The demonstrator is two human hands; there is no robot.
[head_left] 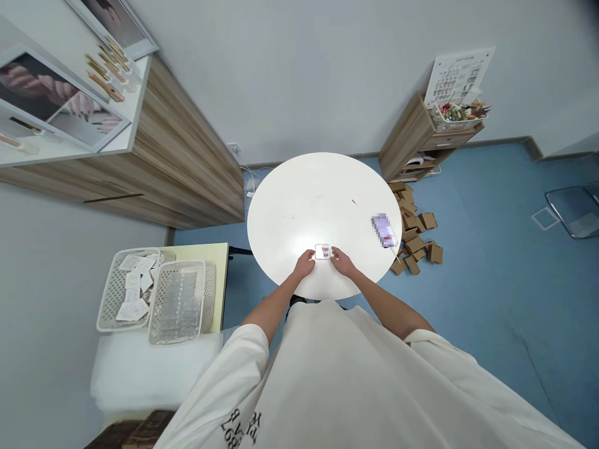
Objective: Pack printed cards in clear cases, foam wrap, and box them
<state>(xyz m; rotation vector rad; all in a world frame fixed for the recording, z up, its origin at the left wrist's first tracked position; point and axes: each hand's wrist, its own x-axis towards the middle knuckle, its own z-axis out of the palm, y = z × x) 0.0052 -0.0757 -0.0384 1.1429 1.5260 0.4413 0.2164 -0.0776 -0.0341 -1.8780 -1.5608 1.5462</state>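
Observation:
A small flat clear case (319, 252) with rows of dark red pieces, which look like press-on nails, lies at the near part of the round white table (290, 193). My left hand (305, 264) has curled fingers at the case's left edge. On the opposite edge, the fingers of my right hand (343, 262) are bent in the same way. Between them the two hands grip the case by its sides, low over the tabletop or on it. How firmly the fingertips press is too small to make out.
A phone (384, 231), blurred, with a cable lies at the table's right. Small brown boxes (414, 243) are heaped on the floor beyond. White baskets (156, 293) with cards and clear cases stand at left. Wooden cabinets (187, 143) line the wall.

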